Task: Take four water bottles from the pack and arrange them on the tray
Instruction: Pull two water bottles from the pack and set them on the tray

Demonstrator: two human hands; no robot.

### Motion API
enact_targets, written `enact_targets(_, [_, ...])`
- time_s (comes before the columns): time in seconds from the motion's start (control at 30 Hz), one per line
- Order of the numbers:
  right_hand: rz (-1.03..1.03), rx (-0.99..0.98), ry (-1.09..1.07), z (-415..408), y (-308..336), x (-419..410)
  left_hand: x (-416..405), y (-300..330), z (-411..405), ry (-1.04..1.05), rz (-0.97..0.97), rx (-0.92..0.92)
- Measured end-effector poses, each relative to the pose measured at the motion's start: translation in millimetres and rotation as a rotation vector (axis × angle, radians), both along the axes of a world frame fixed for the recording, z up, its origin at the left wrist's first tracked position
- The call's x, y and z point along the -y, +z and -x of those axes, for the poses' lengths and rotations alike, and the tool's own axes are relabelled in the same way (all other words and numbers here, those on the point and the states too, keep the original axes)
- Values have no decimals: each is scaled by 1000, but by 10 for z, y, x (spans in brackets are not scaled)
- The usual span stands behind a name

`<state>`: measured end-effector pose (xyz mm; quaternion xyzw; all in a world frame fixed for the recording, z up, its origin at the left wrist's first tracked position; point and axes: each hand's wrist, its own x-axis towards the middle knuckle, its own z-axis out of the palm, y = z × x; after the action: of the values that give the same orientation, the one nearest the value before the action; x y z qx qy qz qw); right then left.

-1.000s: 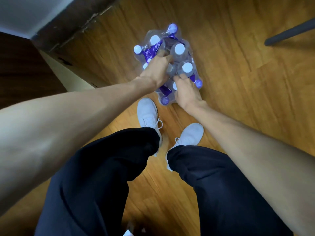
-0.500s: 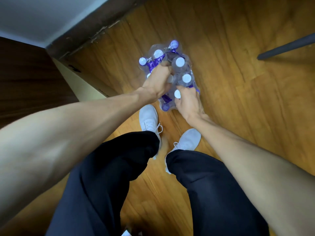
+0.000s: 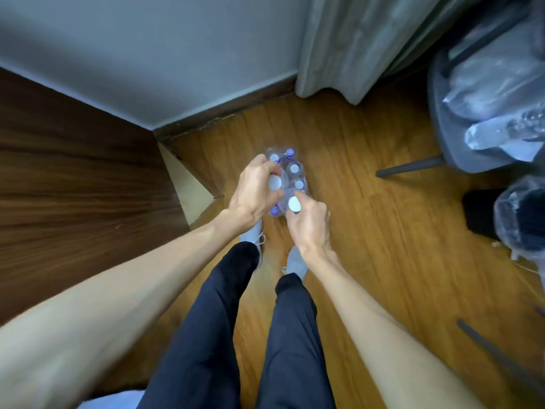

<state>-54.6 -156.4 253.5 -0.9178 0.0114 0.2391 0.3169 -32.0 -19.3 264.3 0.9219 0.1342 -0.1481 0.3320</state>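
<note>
White-capped bottles (image 3: 275, 182), one in each closed hand (image 3: 253, 191).

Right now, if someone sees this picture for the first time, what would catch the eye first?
Two bare forearms reach down to the middle, where the left hand and right hand each close a grip on a white-capped bottle at the pack of water bottles on the wooden floor. Below them are dark trousers and pale shoes.

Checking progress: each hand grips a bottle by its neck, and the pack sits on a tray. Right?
Not quite. The head view shows the left hand and right hand each gripping a bottle, but the pack sits on the wooden floor; no tray is in view.
</note>
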Motion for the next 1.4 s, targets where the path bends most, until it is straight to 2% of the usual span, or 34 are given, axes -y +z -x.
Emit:
enact_targets(0.17, [-36,101,62,104,1149,41,63,1143,235,138,-20,98])
enact_targets(0.33, [-24,175,229,218,2135,98,80,2111,592,300,-46,168])
enact_targets(0.53, [-20,258,424,446,2940,16,-21,3001,1092,534,-34,248])
enact_targets(0.83, [-30,325,758,1007,3598,-488,-327,3618,2284,835,5,260])
enact_targets(1.0, [-12,247,929,1484,3857,-884,-517,3830,3013,984,13,234])
enact_targets(1.23, [-125,169,1063,2290,4208,-1500,-819,3967,3943,1148,3,229])
enact_targets(1.4, [-149,195,1218,2838,4394,-2051,-1152,4081,4571,1279,-57,247])
